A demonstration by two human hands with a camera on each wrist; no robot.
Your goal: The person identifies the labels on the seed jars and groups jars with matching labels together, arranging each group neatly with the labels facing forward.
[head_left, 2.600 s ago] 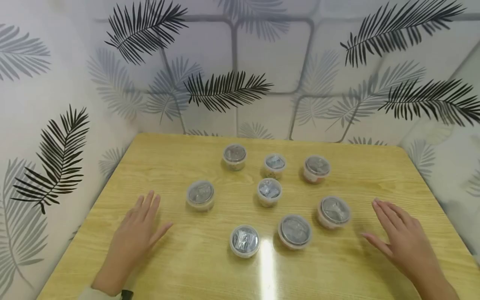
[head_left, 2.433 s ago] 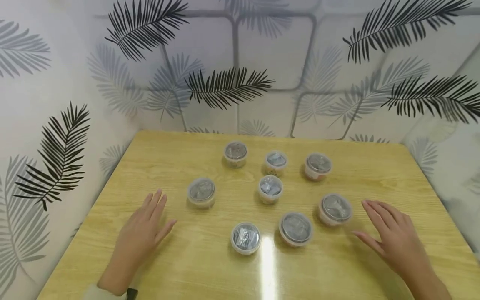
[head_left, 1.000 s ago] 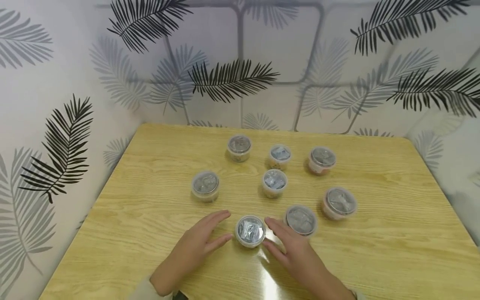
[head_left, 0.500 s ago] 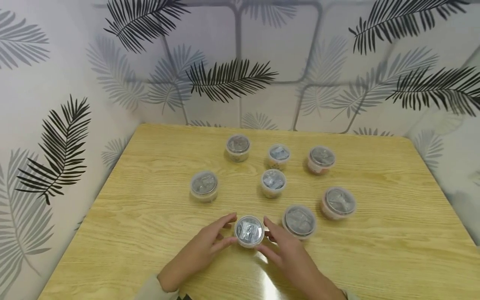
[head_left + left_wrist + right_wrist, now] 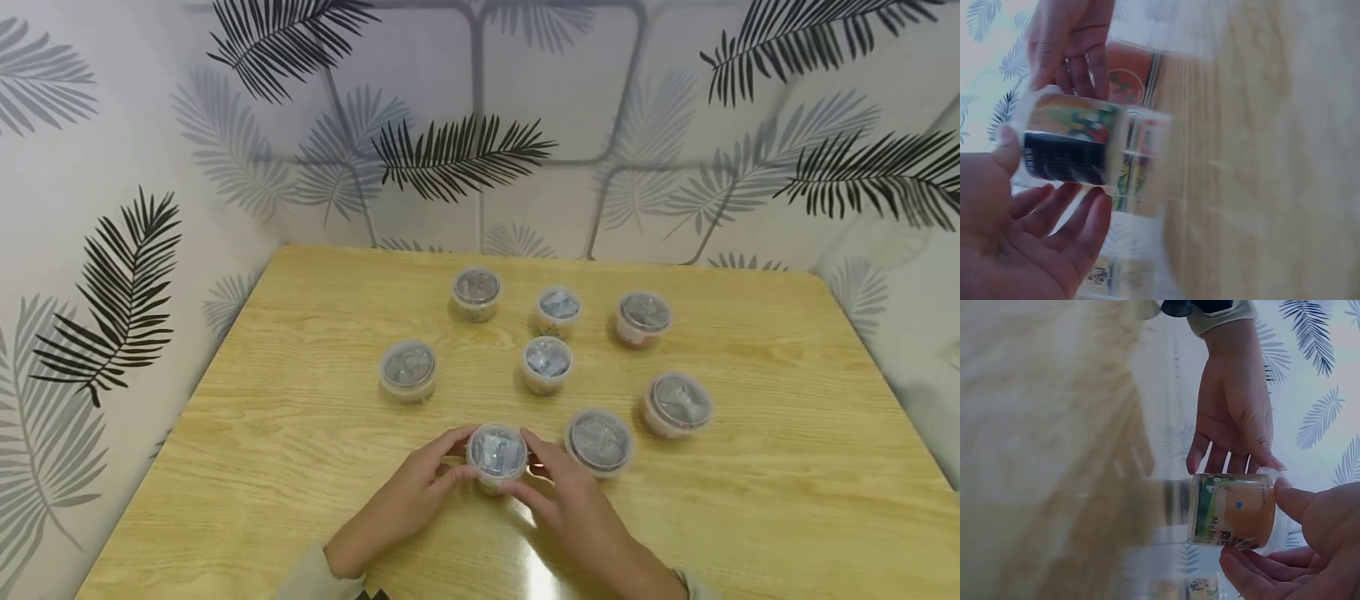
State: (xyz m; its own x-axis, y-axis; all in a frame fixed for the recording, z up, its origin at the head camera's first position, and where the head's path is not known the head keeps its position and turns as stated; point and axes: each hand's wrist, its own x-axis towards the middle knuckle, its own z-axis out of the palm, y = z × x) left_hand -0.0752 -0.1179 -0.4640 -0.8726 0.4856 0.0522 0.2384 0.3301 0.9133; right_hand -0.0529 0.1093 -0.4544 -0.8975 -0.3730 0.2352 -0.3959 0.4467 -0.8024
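Gripped nearest lidded cup [image 5: 497, 454] between left hand [image 5: 415, 500] and right hand [image 5: 567, 506], fingers curled around sides, steadying on bench [image 5: 750, 500].

the head view is evenly and brightly lit from above, and a white streak of glare is thrown on the glossy table [image 5: 787, 467] just in front of the hands – only soft, short shadows are cast beside the cups. straight lines are bowed toward the edges by the wide lens. both wrist views are washed out and bluish, with the tabletop smeared by blur.
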